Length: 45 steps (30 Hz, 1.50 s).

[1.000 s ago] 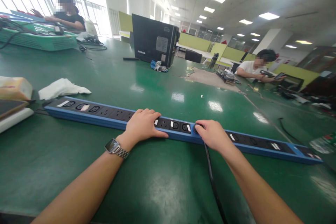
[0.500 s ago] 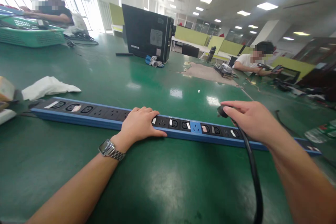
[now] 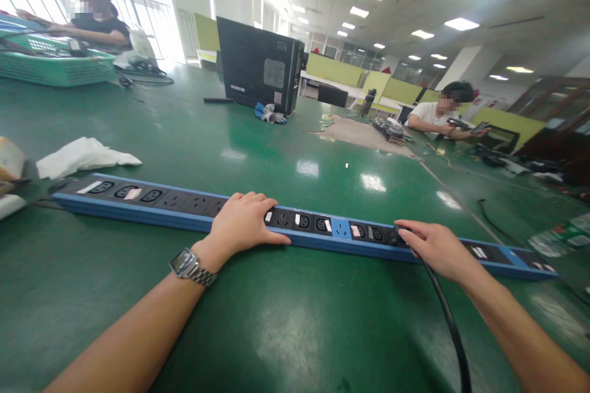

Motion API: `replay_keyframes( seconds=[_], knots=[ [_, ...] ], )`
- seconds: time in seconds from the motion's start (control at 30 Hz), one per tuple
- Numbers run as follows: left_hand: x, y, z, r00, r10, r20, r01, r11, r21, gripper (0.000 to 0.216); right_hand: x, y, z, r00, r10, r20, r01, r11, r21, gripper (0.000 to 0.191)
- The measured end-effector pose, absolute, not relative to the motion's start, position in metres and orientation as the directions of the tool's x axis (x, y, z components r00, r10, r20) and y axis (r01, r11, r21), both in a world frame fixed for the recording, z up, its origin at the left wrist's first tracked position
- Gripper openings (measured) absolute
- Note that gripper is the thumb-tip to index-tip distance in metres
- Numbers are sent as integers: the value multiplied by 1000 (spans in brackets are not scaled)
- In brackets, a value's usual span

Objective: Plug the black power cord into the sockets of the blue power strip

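A long blue and black power strip (image 3: pixel 258 238) lies across the green table, its row of sockets facing up. Over its middle sits my left hand (image 3: pixel 243 219), fingers across the top and thumb along the near side, gripping it. My right hand (image 3: pixel 436 247) pinches a black plug (image 3: pixel 395 235) down at the strip, right of the blue socket (image 3: pixel 341 228). Whether the plug's pins are inside a socket is hidden. From the plug a thick black cable (image 3: pixel 449 313) runs down past the bottom edge of the view.
A black computer case (image 3: pixel 258 64) stands at the back, with gloves (image 3: pixel 270 113) beside it. White tissue (image 3: pixel 85 156) and a green basket (image 3: pixel 69 70) are at left, a plastic bottle (image 3: pixel 560 236) at right. Two people sit at the table's far sides.
My right hand has lowered the plug from above the strip onto its sockets. My left hand keeps its hold on the strip.
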<state>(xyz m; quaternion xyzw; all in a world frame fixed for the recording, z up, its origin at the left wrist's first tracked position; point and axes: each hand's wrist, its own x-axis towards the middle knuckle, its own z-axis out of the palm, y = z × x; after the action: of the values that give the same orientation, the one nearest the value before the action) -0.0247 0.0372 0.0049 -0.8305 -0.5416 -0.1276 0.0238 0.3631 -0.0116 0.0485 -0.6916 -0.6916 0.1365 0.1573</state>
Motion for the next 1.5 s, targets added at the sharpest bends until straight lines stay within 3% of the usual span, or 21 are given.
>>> replay_keyframes(
  seconds=[0.17, 0.3, 0.37, 0.47, 0.63, 0.83, 1.0, 1.2, 1.37, 1.5],
  knots=[
    [-23, 36, 5, 380, 891, 250, 902, -416, 114, 84, 369, -11, 54, 24, 1000, 8, 907, -18, -420, 56],
    [-23, 35, 4, 377, 889, 259, 902, -416, 117, 82, 329, -7, 88, 126, 976, 178, 903, -39, -429, 50],
    [-22, 34, 4, 378, 886, 268, 901, -419, 114, 82, 282, -3, 96, 62, 979, 193, 857, 47, -513, 50],
    [-22, 33, 3, 373, 885, 278, 903, -416, 111, 80, 203, 9, 84, -182, 983, 31, 751, 159, -640, 45],
    [-21, 32, 2, 376, 878, 296, 896, -426, 127, 78, 139, 30, 50, -165, 985, 45, 836, 164, -524, 38],
    [-22, 33, 2, 380, 875, 300, 896, -428, 116, 66, 137, 23, 49, -186, 979, 79, 883, 202, -423, 39],
    [-20, 32, 2, 378, 873, 309, 896, -428, 115, 64, 140, 18, 42, -235, 969, 76, 855, 243, -458, 35],
    [-18, 33, 2, 389, 874, 291, 896, -432, 103, 78, 157, 17, 89, -102, 959, 265, 796, 239, -555, 41],
    [-19, 35, 3, 382, 882, 276, 896, -426, 122, 80, 212, 11, 98, -193, 968, 160, 873, 244, -422, 38],
    [-19, 36, 4, 383, 886, 260, 899, -422, 116, 81, 248, 6, 62, -94, 994, 62, 930, 109, -350, 46]
  ],
)
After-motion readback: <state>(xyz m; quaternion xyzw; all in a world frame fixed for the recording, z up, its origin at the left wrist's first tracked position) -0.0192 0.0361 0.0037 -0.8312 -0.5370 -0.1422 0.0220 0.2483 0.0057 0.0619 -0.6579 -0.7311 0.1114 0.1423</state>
